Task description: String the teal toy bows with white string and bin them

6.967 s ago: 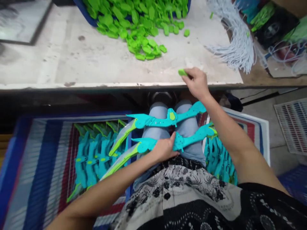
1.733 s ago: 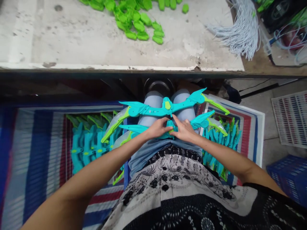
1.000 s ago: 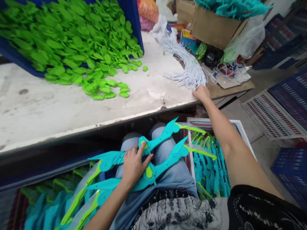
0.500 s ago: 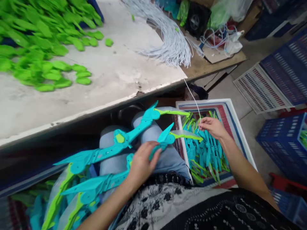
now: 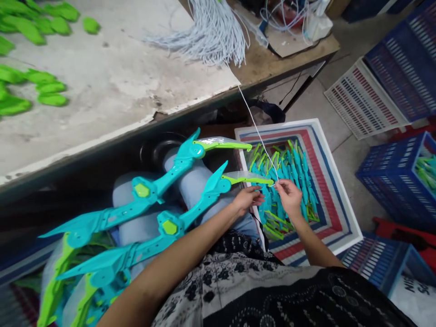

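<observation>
Two turquoise toy bows with lime-green limbs lie across my lap: a nearer toy bow (image 5: 204,200) and a farther toy bow (image 5: 163,184). My right hand (image 5: 289,197) pinches a thin white cord (image 5: 256,127) right at the green tip of the nearer bow. That cord runs up to the table edge. Just below the same green limb is my left hand (image 5: 248,200), its fingers stretched toward the tip and slightly curled, with nothing visible in them. Whether it touches the limb I cannot tell.
A white-rimmed crate (image 5: 335,200) with a striped lining holds several bows at my right. More bows (image 5: 81,299) lie at lower left. On the table (image 5: 129,77) are a bundle of white cords (image 5: 214,36) and loose green pieces (image 5: 51,86). Blue crates (image 5: 391,181) stand further right.
My left hand has left the nearer bow's turquoise body and moved right, to its green limb. My right hand has brought the cord's end to the limb tip. The view has shifted.
</observation>
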Tool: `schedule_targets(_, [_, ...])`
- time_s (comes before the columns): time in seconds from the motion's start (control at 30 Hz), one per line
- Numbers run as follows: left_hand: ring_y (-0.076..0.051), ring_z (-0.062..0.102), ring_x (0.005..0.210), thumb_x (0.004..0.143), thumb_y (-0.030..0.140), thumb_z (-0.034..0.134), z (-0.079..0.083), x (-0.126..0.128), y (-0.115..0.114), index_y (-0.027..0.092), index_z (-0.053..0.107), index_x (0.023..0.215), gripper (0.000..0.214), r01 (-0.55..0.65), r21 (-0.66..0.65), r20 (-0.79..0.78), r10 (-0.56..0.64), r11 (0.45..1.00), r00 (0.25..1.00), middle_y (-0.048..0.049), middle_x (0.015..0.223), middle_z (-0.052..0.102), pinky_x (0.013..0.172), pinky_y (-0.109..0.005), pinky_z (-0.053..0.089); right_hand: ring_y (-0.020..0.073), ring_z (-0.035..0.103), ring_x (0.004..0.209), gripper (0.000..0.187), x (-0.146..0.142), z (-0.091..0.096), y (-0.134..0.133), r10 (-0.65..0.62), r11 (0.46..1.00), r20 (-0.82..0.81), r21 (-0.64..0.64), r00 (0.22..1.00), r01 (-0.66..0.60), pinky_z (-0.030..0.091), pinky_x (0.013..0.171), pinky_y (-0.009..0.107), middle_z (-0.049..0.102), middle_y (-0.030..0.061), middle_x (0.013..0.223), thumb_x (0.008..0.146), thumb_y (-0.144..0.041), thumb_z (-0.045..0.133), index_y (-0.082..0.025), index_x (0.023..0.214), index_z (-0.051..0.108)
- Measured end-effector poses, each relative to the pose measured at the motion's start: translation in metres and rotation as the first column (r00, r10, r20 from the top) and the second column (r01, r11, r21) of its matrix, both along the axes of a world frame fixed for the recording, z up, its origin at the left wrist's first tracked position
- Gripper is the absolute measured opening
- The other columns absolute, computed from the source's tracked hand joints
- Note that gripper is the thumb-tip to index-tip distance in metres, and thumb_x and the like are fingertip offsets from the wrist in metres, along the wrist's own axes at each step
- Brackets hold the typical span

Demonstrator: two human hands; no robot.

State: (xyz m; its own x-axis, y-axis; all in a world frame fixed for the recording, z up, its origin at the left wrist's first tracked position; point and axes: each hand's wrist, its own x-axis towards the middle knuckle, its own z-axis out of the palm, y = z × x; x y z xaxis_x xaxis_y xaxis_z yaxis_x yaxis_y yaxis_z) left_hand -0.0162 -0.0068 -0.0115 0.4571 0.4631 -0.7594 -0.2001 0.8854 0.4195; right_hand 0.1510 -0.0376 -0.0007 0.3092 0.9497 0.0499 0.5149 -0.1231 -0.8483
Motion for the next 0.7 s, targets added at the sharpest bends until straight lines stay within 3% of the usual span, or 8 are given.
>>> schedule_targets(0.33, [-0.011, 0.065, 0.058, 0.089, 0.005, 0.048, 0.004, 0.010, 0.006, 0.008, 0.059, 0.114, 0.027, -0.001, -0.016, 0.021, 0.001, 1.000, 1.000, -0.0040, 0.069, 0.067, 0.060, -0.022, 0.051, 0.0201, 0.066, 0.083, 0.019, -0.003, 0.007, 0.005, 0.045, 0.991, 0.172, 0.113, 0.984, -0.065, 0.056, 0.078, 0.037, 0.069, 0.0053, 0.084, 0.087, -0.038, 0.055, -0.022, 0.079, 0.063])
schedule_targets(0.53, [-0.011, 0.065, 0.058, 0.085, 0.008, 0.059, -0.005, 0.018, 0.010, 0.010, 0.063, 0.085, 0.004, 0.022, 0.030, 0.102, -0.025, 0.999, 0.994, -0.0062, 0.072, 0.069, 0.061, -0.023, 0.052, 0.0208, 0.066, 0.085, 0.018, -0.001, 0.001, 0.001, 0.137, 0.984, 0.241, 0.074, 0.961, -0.159, 0.056, 0.078, 0.038, 0.069, 0.0057, 0.085, 0.089, -0.035, 0.052, -0.024, 0.080, 0.063])
schedule_targets(0.7, [-0.009, 0.063, 0.059, 0.086, 0.012, 0.060, -0.012, 0.033, 0.015, 0.011, 0.063, 0.075, 0.011, 0.104, 0.134, 0.037, -0.110, 0.986, 0.993, -0.0033, 0.067, 0.067, 0.070, -0.024, 0.053, 0.0242, 0.063, 0.104, 0.014, 0.004, -0.010, 0.003, 0.217, 0.970, 0.274, 0.050, 0.937, -0.239, 0.053, 0.091, 0.043, 0.067, 0.0094, 0.106, 0.086, -0.034, 0.056, -0.022, 0.087, 0.064])
